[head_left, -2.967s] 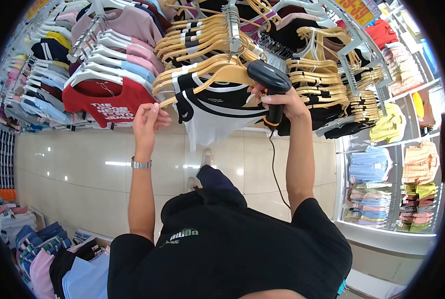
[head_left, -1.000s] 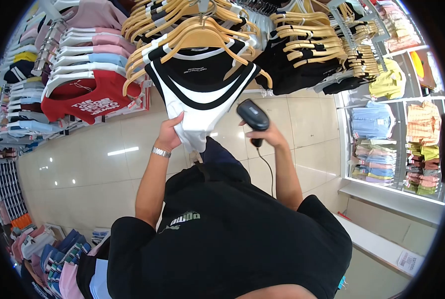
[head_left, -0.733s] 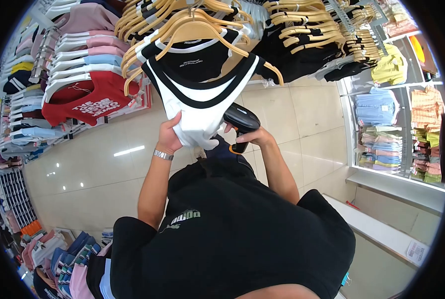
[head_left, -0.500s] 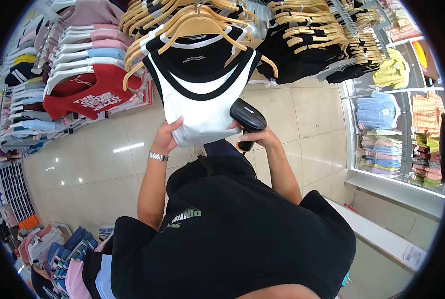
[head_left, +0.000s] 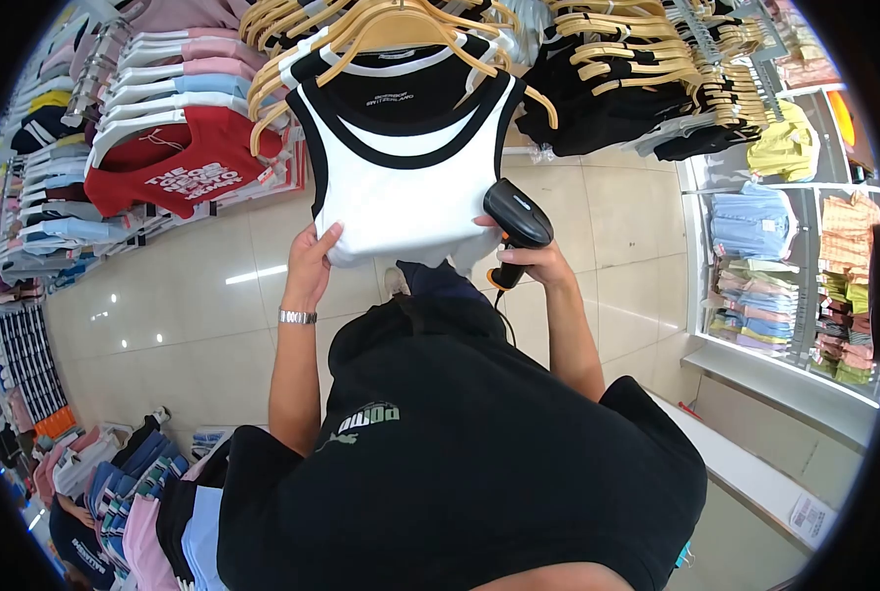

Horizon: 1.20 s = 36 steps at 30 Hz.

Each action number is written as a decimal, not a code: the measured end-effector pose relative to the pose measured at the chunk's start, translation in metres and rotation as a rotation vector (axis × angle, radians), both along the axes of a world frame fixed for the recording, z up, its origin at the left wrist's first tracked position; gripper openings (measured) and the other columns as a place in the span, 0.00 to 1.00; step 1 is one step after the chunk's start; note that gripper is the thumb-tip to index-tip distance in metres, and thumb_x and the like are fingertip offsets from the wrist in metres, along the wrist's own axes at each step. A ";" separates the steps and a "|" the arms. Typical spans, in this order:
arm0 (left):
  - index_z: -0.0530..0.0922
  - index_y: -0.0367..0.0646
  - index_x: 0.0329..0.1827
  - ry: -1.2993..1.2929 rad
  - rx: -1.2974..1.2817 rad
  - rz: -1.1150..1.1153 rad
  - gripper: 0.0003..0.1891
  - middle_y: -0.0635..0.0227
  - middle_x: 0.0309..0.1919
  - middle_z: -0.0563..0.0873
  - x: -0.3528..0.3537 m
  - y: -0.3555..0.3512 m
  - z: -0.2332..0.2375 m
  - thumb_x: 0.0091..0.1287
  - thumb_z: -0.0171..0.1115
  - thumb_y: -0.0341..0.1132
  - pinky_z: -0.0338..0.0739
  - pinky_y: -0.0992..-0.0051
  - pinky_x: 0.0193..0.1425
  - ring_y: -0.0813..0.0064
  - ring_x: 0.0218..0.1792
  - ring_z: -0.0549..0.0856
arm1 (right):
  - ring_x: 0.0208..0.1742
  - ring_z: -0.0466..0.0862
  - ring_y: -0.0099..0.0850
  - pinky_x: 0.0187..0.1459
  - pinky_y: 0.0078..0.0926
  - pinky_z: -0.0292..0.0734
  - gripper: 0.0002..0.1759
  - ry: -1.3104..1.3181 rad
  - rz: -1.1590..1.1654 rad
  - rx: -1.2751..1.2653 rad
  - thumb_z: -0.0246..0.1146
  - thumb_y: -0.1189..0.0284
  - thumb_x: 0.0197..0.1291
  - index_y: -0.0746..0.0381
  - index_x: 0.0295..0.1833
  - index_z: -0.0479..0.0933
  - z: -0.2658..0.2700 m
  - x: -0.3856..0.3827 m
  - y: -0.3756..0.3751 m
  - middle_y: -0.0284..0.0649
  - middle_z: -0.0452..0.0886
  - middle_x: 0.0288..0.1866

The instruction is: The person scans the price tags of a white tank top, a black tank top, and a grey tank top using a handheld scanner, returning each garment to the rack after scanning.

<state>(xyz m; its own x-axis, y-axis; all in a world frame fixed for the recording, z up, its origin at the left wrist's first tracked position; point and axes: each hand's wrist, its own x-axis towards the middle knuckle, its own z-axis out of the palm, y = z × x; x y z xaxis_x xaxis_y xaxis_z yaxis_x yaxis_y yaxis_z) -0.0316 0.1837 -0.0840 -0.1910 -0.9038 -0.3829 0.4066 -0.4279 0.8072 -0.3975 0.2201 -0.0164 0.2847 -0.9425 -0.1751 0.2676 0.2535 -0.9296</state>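
Note:
A white tank top (head_left: 410,202) with black trim hangs in front of me from a wooden hanger (head_left: 391,34). My left hand (head_left: 310,264), with a metal watch on its wrist, pinches the top's lower left side between thumb and fingers. In my right hand (head_left: 543,264) is a black barcode scanner (head_left: 519,215) with orange accents and a cable hanging from its grip. A finger of this hand reaches past the scanner onto the right side of the top. Between my hands the white cloth is spread, its lower part bunched.
Black garments (head_left: 583,113) on wooden hangers hang to the right of the top. A red shirt (head_left: 189,167) fronts the rack at left. Folded clothes (head_left: 144,532) lie at lower left, beside another person (head_left: 80,537). Lit shelves (head_left: 755,266) line the right side.
My hands have moved apart, the left one leftward, the right one rightward with the scanner. The tank top is spread wider and flatter between them.

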 end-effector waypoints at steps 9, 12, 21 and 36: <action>0.76 0.31 0.64 -0.285 -0.040 0.068 0.22 0.65 0.53 0.87 0.002 0.007 -0.001 0.79 0.58 0.42 0.77 0.78 0.57 0.81 0.51 0.83 | 0.53 0.76 0.24 0.56 0.24 0.68 0.40 0.050 -0.025 0.029 0.71 0.80 0.43 0.65 0.68 0.74 -0.004 -0.003 -0.004 0.39 0.85 0.60; 0.76 0.31 0.64 -0.461 -0.109 0.124 0.23 0.66 0.53 0.87 0.010 0.006 -0.007 0.81 0.54 0.44 0.75 0.78 0.57 0.83 0.51 0.82 | 0.51 0.76 0.24 0.52 0.24 0.70 0.39 0.081 -0.130 0.038 0.69 0.80 0.46 0.65 0.69 0.73 -0.006 -0.007 -0.009 0.41 0.84 0.62; 0.77 0.32 0.63 -0.505 -0.216 0.328 0.20 0.64 0.52 0.87 0.038 -0.003 -0.013 0.82 0.51 0.40 0.75 0.77 0.59 0.79 0.50 0.82 | 0.72 0.73 0.47 0.75 0.46 0.65 0.39 -0.284 -0.476 0.077 0.61 0.76 0.57 0.65 0.77 0.61 -0.021 -0.038 -0.018 0.57 0.74 0.71; 0.73 0.31 0.68 -0.119 -0.003 0.103 0.27 0.62 0.58 0.85 -0.012 0.016 -0.027 0.82 0.50 0.47 0.76 0.76 0.62 0.79 0.56 0.83 | 0.51 0.77 0.23 0.52 0.23 0.72 0.32 -0.060 -0.051 0.123 0.69 0.81 0.52 0.64 0.66 0.74 -0.033 0.005 -0.010 0.41 0.83 0.60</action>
